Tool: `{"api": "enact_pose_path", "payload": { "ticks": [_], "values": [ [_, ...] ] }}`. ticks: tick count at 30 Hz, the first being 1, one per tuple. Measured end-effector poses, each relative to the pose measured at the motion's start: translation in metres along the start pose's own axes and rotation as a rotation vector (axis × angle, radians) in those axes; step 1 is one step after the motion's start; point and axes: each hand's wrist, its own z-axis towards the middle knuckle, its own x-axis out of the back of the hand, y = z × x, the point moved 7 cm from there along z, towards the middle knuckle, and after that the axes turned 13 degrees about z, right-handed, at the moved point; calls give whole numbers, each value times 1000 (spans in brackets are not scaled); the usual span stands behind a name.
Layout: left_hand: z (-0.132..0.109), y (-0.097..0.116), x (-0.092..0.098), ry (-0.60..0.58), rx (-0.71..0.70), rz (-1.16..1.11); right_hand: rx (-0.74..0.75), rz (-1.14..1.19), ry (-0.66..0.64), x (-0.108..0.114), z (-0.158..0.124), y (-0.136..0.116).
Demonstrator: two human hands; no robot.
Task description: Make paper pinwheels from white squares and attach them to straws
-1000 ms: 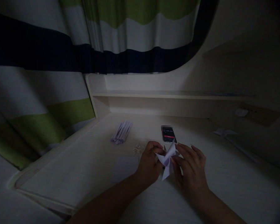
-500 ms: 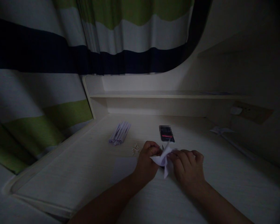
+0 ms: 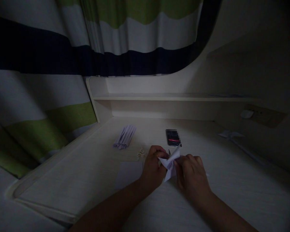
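Between my hands is a white paper pinwheel (image 3: 170, 163), its pointed blades folded in towards the middle. My left hand (image 3: 154, 166) is closed on its left side, thumb and fingers bent around the paper. From the right, my right hand (image 3: 190, 169) pinches the pinwheel near its centre. A small dark pointed tip, perhaps of scissors, shows just behind the paper; the rest of it is hidden. Left of my left hand lies a little heap of short pale pieces (image 3: 140, 152). A flat sheet of white paper (image 3: 129, 174) is partly covered by my left forearm.
A bundle of rolled paper sticks (image 3: 125, 137) lies at the back left of the desk (image 3: 87, 180). Beyond my hands rests a phone (image 3: 173, 138). Another paper pinwheel on a stick (image 3: 230, 134) lies by the right wall, below a socket. A shelf (image 3: 154, 97) runs along the back.
The pinwheel has turned a little and its blades now sit more evenly spread. My right hand has shifted slightly left, its fingers drawn in closer to the centre.
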Motion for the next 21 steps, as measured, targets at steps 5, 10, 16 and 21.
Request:
{"api": "enact_pose_path", "payload": {
  "ticks": [5,10,16,21],
  "values": [
    [-2,2,-2,12,-20,-5,-58,83,2,0,1,3],
    [-4,7,-4,35,-84,-59,49,69,15,4,1,-2],
    [0,2,-3,39,-60,-90,71,-5,17,4,3,-1],
    [2,-7,-1,38,-17,-70,28,-16,18,8,6,-1]
  ]
}}
